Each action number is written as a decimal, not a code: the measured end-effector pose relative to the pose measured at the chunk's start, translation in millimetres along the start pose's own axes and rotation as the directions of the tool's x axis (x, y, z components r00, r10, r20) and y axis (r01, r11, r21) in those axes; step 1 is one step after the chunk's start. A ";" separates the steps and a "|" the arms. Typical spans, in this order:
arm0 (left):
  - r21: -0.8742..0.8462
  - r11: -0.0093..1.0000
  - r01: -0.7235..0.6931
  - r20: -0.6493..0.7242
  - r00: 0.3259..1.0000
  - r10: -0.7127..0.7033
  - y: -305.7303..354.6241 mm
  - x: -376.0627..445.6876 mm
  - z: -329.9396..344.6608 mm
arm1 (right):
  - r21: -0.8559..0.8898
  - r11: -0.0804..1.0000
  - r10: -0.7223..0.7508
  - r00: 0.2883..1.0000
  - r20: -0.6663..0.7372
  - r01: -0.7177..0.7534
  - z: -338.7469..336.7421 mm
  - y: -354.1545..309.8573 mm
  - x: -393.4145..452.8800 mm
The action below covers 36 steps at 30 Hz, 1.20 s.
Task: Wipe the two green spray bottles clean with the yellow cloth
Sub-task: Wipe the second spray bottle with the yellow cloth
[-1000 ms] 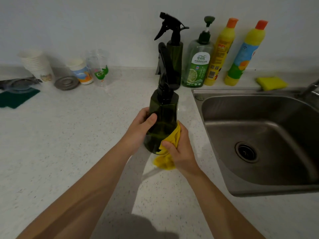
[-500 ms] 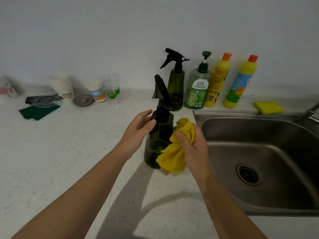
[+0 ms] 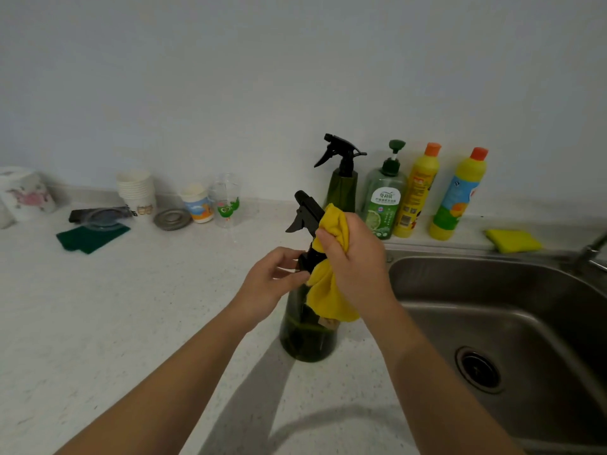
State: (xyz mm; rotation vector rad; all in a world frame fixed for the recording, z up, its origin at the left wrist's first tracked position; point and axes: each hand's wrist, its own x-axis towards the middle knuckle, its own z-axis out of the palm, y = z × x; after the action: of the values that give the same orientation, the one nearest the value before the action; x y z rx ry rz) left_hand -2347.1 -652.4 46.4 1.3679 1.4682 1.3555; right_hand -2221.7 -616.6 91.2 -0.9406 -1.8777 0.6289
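Green-labelled soap bottle (image 3: 382, 205), writing unreadable

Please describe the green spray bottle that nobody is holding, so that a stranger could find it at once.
Look at the sink, then at the row of four bottles against the wall behind its left corner. The spray bottle is the leftmost in that row, beside the pump bottle. It alone is dark green with a black trigger head.
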 end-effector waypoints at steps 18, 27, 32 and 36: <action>-0.023 0.996 0.080 -0.053 0.995 -0.082 10.7 -2.4 20.2 | 0.479 0.827 0.367 0.928 -0.067 -0.293 -29.5 14.7 -20.9; 0.025 0.996 0.086 -0.053 0.995 -0.085 13.3 16.1 29.7 | 0.506 0.806 0.400 0.913 -0.082 -0.307 -40.8 41.3 -10.2; -0.004 0.996 0.086 0.176 0.981 -0.083 17.1 28.1 14.9 | 0.503 0.809 0.379 0.924 -0.053 -0.304 -38.1 46.5 -4.9; 0.152 0.988 0.010 0.105 0.994 -0.027 7.5 21.2 23.6 | 0.486 0.828 0.340 0.940 -0.038 -0.280 -33.9 46.4 0.8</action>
State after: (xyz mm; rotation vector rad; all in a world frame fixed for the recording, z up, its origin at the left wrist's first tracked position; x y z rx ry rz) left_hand -2327.0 -627.4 52.2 1.4950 1.5334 1.1598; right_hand -2175.6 -587.8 72.7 -0.9336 -1.3684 1.1443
